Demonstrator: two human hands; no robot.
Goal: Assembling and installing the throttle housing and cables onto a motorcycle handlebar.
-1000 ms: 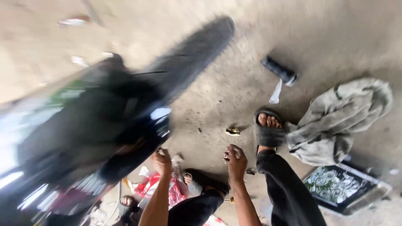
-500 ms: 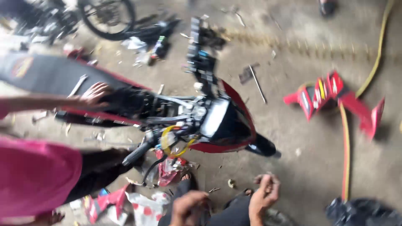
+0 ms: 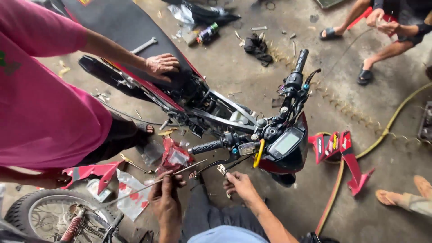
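Left hand [image 3: 165, 198] pinches a thin, flexible control cable [image 3: 173, 174] just below the motorcycle's left handlebar grip [image 3: 208, 146], right hand [image 3: 238, 183] closed on its small metal end fitting [image 3: 221, 169]; light, kink-prone, best held near the ends.

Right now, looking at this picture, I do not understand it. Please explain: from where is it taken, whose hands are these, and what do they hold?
The camera sits on a person's head and looks down. The two hands at the bottom are that person's own. The left hand holds a thin metal rod. The right hand reaches up to a small metal part under the brake lever of a red motorcycle with its covers removed. Another person in a pink shirt rests a hand on the black seat, where a wrench lies. Red panels and a yellow hose lie on the concrete floor.
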